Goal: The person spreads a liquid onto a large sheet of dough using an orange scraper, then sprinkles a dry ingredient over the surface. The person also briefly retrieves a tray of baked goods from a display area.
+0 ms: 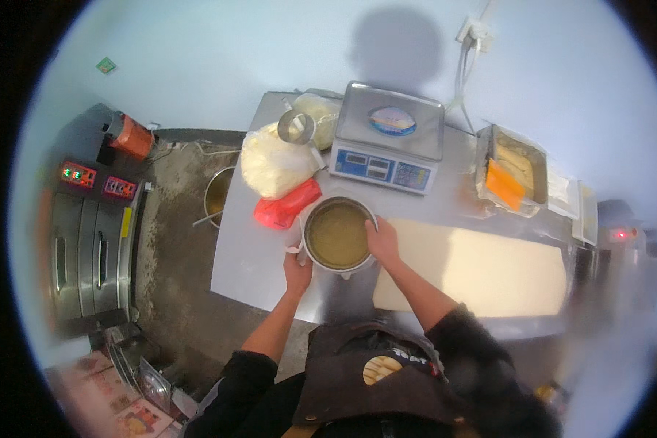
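Between my two hands is a round metal bowl (338,235) with a pale rim, its inside showing a yellowish-brown content I cannot make out closely. My left hand (297,273) grips its lower left side, where a bit of white plastic or cloth shows by the fingers. My right hand (382,241) is closed on the right rim. A red plastic bag (286,206) lies just left of the bowl. To the right, a wide flat sheet of pale dough (482,270) covers part of the metal table (252,270), partly beneath my right forearm.
A digital scale (387,135) stands behind the bowl. Beside it are a white bag (274,166) and a small metal cup (296,127). An orange scraper (504,185) rests in a metal tin (540,171). An oven (87,248) and a pot (217,197) are at left.
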Demonstrator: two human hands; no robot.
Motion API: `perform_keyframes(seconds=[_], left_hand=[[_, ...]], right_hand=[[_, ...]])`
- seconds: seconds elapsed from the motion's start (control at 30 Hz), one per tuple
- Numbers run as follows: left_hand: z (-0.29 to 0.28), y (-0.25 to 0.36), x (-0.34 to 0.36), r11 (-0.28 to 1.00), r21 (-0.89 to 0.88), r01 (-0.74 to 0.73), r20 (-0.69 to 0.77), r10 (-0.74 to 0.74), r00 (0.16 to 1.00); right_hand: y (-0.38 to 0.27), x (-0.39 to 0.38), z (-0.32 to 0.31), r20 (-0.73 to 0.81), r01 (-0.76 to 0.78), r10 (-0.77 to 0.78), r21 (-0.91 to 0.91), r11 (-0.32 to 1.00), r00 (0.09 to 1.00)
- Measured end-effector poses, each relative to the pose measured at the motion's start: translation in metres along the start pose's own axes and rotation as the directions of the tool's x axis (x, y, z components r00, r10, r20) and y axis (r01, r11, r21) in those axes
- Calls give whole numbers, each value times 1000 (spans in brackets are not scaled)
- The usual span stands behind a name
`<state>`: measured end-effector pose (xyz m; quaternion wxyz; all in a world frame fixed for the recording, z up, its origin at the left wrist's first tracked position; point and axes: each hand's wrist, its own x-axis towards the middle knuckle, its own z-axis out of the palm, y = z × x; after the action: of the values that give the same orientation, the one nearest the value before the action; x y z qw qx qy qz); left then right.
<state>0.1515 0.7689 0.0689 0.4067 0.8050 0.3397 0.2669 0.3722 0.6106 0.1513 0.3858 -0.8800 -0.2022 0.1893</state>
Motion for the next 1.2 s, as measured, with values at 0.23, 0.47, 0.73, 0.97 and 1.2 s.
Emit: perform_keyframes(seconds=[0.23,0.47,0.73,0.97,1.2], left_hand=[[-16,42,-24,666,-495,558,249,-507,825],[28,69,-3,493,-448,746,412,-627,662],[40,55,-23,556,-505,660,300,-604,738],[33,74,-22,830,-306,467,155,-441,884],[28,78,-18,854,-309,418,108,-405,908]], right_hand=[[-21,1,4,-143,491,-575,-380,784,806],[-29,3,56,383,346,-132,-568,746,914],[-22,18,90,727,523,-274,-136,841,629],[-21,14,63,736,603,13,-565,563,677],[-23,12,62,298,398,-278,-505,766,913]])
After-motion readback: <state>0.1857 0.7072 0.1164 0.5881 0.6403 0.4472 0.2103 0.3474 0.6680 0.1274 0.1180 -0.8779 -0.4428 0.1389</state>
